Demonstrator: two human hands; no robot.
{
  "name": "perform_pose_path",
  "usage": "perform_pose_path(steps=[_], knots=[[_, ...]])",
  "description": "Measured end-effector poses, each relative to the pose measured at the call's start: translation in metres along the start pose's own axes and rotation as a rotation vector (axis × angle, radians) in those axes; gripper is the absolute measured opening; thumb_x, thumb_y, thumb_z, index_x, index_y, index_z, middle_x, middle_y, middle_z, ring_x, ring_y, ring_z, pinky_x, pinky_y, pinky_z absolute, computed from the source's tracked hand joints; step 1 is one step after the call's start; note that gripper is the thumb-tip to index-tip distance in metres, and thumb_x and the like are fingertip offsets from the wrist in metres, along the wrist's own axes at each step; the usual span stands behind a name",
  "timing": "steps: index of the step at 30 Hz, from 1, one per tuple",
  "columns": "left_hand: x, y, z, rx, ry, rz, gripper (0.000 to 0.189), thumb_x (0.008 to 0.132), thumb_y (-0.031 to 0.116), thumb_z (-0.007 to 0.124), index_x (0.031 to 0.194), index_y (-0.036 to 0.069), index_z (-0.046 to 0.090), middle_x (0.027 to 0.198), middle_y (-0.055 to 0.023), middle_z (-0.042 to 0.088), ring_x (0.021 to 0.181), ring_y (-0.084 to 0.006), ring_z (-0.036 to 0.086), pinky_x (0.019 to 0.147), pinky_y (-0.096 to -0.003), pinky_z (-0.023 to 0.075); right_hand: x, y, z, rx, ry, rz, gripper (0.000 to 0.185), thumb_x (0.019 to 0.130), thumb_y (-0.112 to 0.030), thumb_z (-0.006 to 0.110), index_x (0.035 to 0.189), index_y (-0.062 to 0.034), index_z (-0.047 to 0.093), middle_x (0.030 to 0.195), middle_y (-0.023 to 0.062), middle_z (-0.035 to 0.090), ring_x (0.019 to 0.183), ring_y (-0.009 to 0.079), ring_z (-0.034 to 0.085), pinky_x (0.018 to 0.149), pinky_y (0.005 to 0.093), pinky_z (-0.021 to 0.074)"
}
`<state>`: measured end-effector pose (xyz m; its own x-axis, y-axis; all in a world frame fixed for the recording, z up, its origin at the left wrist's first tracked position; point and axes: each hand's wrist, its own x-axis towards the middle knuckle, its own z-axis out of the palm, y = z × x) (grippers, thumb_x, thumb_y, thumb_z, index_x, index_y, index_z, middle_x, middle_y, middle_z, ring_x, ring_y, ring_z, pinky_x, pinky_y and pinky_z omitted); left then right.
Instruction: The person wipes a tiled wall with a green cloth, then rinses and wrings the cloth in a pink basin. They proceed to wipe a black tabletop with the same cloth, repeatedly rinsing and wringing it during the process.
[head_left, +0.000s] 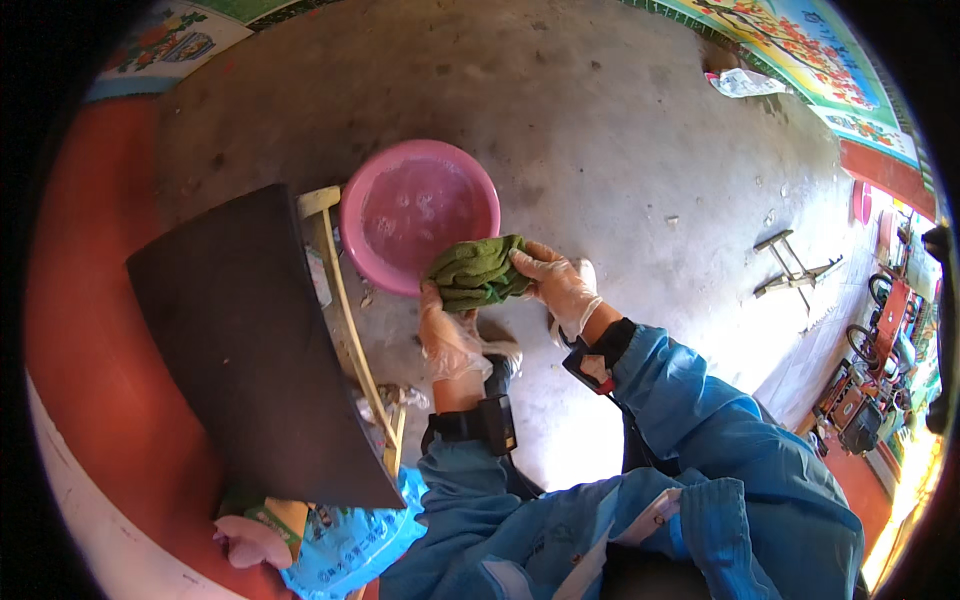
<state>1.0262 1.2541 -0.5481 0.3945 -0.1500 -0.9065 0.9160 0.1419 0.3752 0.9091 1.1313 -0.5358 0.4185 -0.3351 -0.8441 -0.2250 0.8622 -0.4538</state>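
Note:
A bunched green cloth (480, 274) is held between my two hands, above the near rim of a pink plastic basin (420, 206). The basin stands on the floor with sudsy water in it. My left hand (450, 337), in a thin clear glove, grips the cloth's left end. At its right end my right hand (559, 285), gloved alike, pinches the fabric between thumb and fingers. Both wrists carry dark bands below the blue sleeves.
A dark-topped table (255, 352) with a pale wooden frame stands at the left. Beside it lie a blue printed bag (360, 544) and a pink item (255, 541). A folding stool frame (795, 270) is at the right, a plastic bag (746, 83) by the far wall. My shoes are below my hands.

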Motion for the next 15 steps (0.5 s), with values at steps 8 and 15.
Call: perform_pose_path(steps=[8, 15], knots=[[-0.164, 0.055, 0.02, 0.193, -0.114, 0.062, 0.034, 0.1, 0.018, 0.053, 0.132, 0.007, 0.052, 0.121, -0.01, 0.062, 0.11, -0.0254, 0.06, 0.094, -0.0418, 0.0517, -0.102, -0.055, -0.008, 0.072, 0.04, -0.208, 0.048, 0.095, -0.017, 0.064, 0.139, -0.0056, 0.051, 0.097, 0.0016, 0.068, 0.075, 0.0094, 0.059, 0.061, 0.0234, 0.0454], [-0.3, 0.128, 0.052, 0.272, -0.278, 0.127, 0.033, 0.097, 0.021, 0.06, 0.128, 0.008, 0.055, 0.125, -0.0098, 0.059, 0.114, -0.0272, 0.056, 0.1, -0.0478, 0.0449, -0.261, -0.155, 0.018, -0.415, -0.15, -0.253, 0.051, 0.094, -0.037, 0.066, 0.132, -0.0053, 0.06, 0.119, 0.0089, 0.067, 0.109, 0.019, 0.059, 0.093, 0.0319, 0.0454]])
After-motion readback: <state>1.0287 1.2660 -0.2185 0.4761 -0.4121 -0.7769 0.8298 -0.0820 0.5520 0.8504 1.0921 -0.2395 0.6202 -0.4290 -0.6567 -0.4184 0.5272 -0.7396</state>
